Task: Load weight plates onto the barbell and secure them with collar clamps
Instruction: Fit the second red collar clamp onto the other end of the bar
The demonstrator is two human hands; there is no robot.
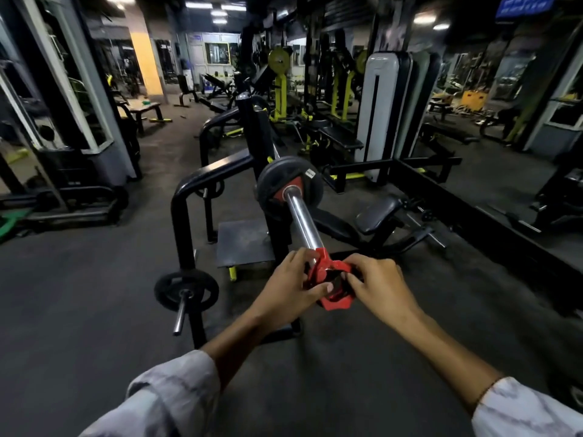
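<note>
Both hands held a red collar clamp at the near tip of the barbell sleeve: the left hand gripped its left side, the right hand pinched its right. A black weight plate sat far up the sleeve, well apart from the clamp. If the clamp were locked where it was, the plate could probably slide outward; a half-closed lever might also let it slip.
</note>
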